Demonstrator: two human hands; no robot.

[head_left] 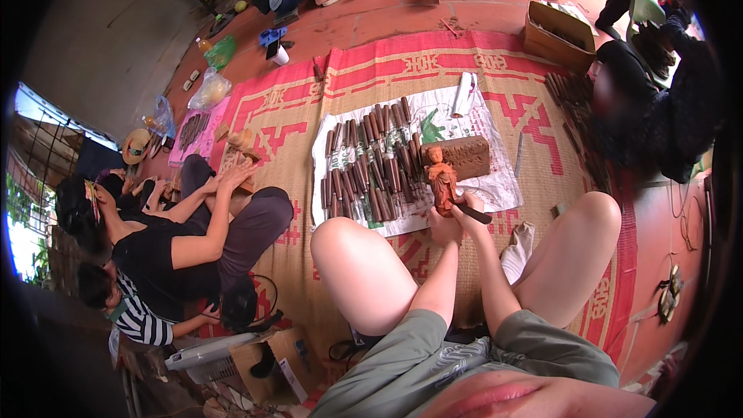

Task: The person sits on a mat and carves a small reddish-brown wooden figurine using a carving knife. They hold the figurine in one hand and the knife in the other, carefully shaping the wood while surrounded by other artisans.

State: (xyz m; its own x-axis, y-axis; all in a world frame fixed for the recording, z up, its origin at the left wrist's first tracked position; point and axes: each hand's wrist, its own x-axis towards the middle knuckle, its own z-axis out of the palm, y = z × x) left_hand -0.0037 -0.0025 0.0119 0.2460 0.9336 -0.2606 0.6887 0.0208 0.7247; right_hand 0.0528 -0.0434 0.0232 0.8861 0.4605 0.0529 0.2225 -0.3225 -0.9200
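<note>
Between my raised knees I hold a small reddish carved wooden figurine (442, 182) upright. My left hand (444, 228) is closed round its lower end. My right hand (470, 206) is closed on a carving chisel, whose dark handle (476, 215) sticks out to the right, close against the figurine's lower side. Its blade is hidden. Just beyond the figurine sits a brown wooden block (467, 156) with marks on its face. Left of it, rows of wood-handled chisels (378, 174) lie on a white printed sheet (500, 190).
A patterned red and tan mat (294, 120) covers the floor. People sit close on the left, one in a black top (155, 244), others at the far side and right. A cardboard box (559, 37) stands far right; more tools (574, 120) lie along the right.
</note>
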